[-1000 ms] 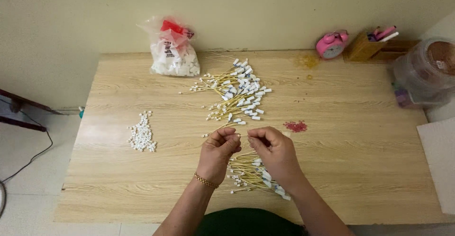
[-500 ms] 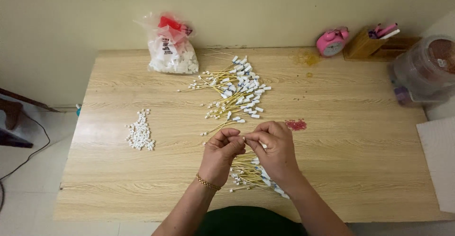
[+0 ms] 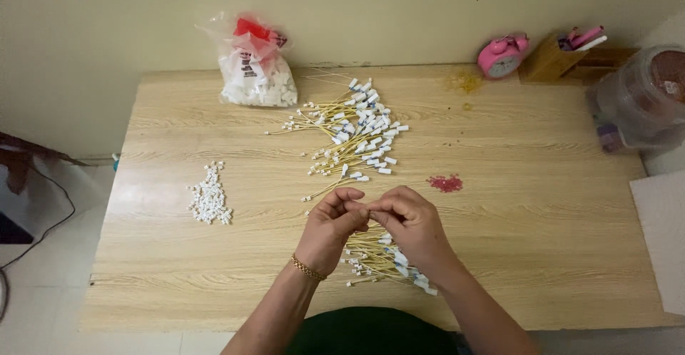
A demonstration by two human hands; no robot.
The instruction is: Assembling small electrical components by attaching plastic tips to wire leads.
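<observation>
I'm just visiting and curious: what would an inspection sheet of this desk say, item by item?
Surface: light wooden table, set against a plain wall.
Job's things: far pile of yellow wires with white ends; near pile of wires under the hands; small heap of white pieces; bag of white pieces.
Clutter: pink alarm clock, wooden pen holder, clear plastic jar, small red heap.
Hands: left hand and right hand meet fingertip to fingertip; what they pinch is too small to tell.
Cables: dark cord on the floor at left.
Surroundings: pale tiled floor.
</observation>
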